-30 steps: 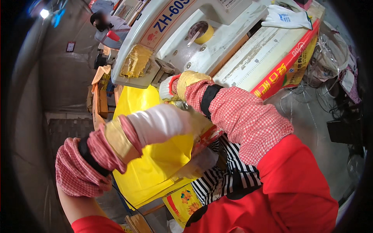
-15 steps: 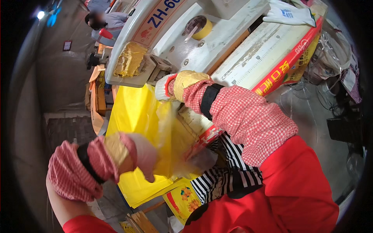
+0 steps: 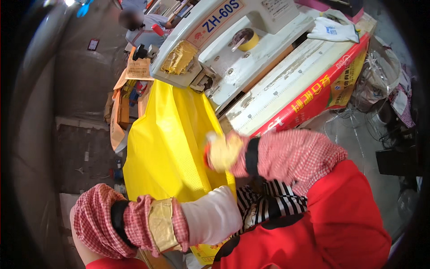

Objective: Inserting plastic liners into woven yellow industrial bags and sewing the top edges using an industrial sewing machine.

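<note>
The large yellow sheet (image 3: 165, 148) lies in folds to the left of the right hand (image 3: 220, 151) and beyond the left hand (image 3: 215, 215); its far end reaches the head of the grey-white machine (image 3: 210, 32), though I cannot tell whether it lies under it. The right hand, blurred, is at the sheet's right edge; the left, in a white glove, is by its near end with the fingers hidden. For neither can I tell whether it pinches the sheet or only touches it. The step in hand looks like arranging the sheet along its edges; the next move seems to call for a sure hold and smooth folds. The striped cloth (image 3: 273, 195) is just right of the left hand. Beyond the right hand are the counter (image 3: 277, 85), a tape roll (image 3: 251, 43) and, farther off, a loose glove (image 3: 329, 29).
</note>
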Demonstrator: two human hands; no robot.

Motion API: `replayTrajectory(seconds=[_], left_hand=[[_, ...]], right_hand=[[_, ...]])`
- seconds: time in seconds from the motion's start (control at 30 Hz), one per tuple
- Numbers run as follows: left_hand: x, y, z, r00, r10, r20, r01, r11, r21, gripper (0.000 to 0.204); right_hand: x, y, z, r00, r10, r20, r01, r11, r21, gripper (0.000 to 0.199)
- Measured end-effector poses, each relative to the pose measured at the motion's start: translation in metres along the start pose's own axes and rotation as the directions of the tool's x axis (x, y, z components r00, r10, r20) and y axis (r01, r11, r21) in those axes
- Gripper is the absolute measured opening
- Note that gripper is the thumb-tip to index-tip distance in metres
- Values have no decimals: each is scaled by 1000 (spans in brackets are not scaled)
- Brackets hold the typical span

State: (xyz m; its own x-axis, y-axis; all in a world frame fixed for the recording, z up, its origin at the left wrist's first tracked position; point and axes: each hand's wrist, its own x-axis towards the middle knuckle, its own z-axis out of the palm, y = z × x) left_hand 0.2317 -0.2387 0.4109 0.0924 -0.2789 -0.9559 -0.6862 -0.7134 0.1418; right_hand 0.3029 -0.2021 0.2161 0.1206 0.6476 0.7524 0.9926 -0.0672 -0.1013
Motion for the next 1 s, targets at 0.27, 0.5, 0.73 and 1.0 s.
replayTrajectory(seconds=[0.27, 0.5, 0.73, 1.0], left_hand=[[2, -5, 8, 987, -140, -81, 123, 976, -180, 12], [4, 10, -3, 995, -72, -64, 64, 990, -126, 14], [8, -18, -5, 969, -156, -191, 144, 987, -73, 25], [-26, -86, -7, 878, -439, 191, 447, 895, -1, 29]], right_hand=[[47, 4, -77, 761, 309, 570, -597, 678, 430, 23], [59, 32, -28, 482, 560, 673, -536, 797, -280, 40], [49, 25, 30, 677, 709, 195, -572, 674, -468, 24], [63, 45, 43, 586, 619, 522, -569, 774, -278, 21]])
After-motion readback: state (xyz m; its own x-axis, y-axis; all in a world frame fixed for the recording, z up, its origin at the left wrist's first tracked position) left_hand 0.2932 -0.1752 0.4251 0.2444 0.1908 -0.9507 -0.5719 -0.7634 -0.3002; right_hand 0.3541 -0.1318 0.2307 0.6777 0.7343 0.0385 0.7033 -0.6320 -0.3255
